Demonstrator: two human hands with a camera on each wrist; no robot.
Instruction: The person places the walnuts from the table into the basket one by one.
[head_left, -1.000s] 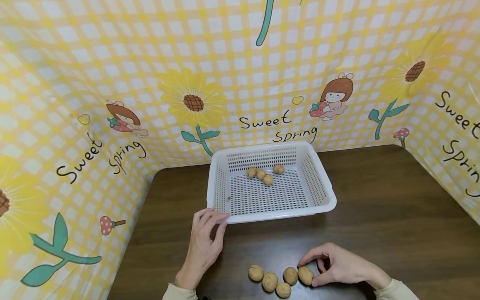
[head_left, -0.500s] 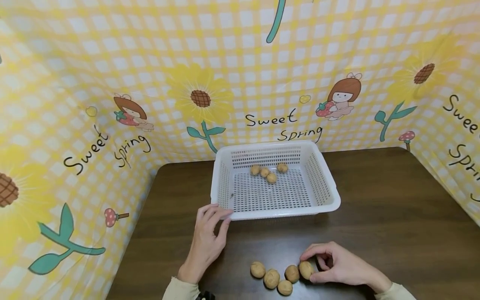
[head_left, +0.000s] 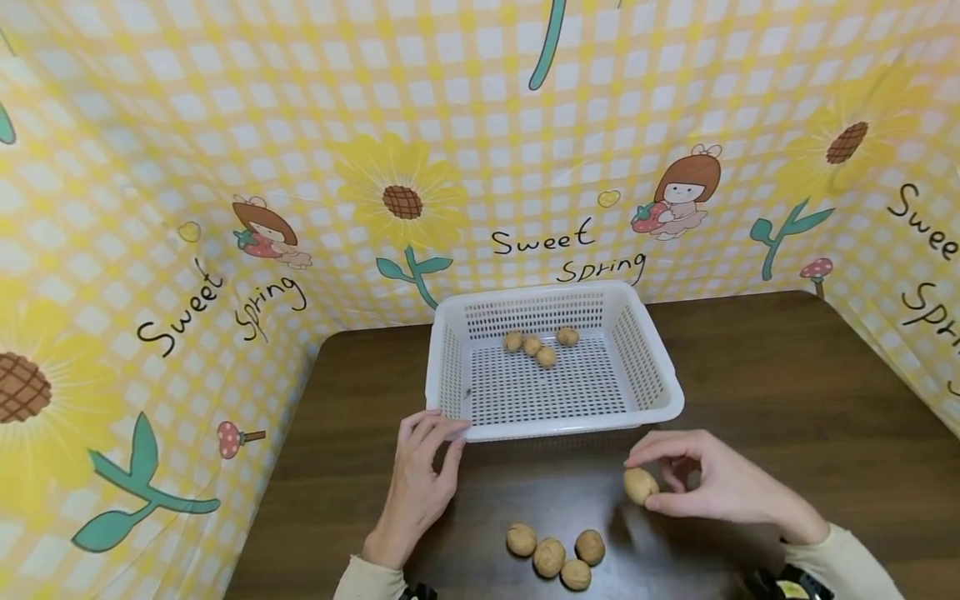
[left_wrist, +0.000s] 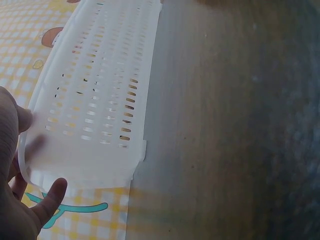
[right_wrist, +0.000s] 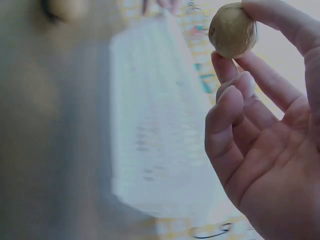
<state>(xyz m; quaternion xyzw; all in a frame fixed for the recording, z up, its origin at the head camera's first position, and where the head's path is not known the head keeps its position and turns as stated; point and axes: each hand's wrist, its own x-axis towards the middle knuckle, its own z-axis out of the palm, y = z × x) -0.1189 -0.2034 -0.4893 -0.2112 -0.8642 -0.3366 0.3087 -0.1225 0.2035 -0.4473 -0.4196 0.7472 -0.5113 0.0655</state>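
A walnut (head_left: 641,486) is pinched between the thumb and fingertips of my right hand (head_left: 723,483), held above the table just in front of the basket's right part. The right wrist view shows the same walnut (right_wrist: 233,31) at the fingertips, the other fingers loosely bent. My left hand (head_left: 423,471) holds the near left corner of a white perforated plastic basket (head_left: 555,427), thumb on the outside and fingers over the rim. Inside the basket several walnuts (head_left: 532,346) lie towards the back. Several more walnuts (head_left: 550,557) sit on the table in front, between my hands.
The dark wooden table (head_left: 765,392) extends on both sides of the basket. A yellow checked cloth (head_left: 480,125) with flowers and lettering hangs behind it and along the sides. The basket's back stands close to that cloth.
My right hand has lifted the walnut from the right end of the row on the table and carried it up and forward towards the basket. My left hand stays at the basket's corner.
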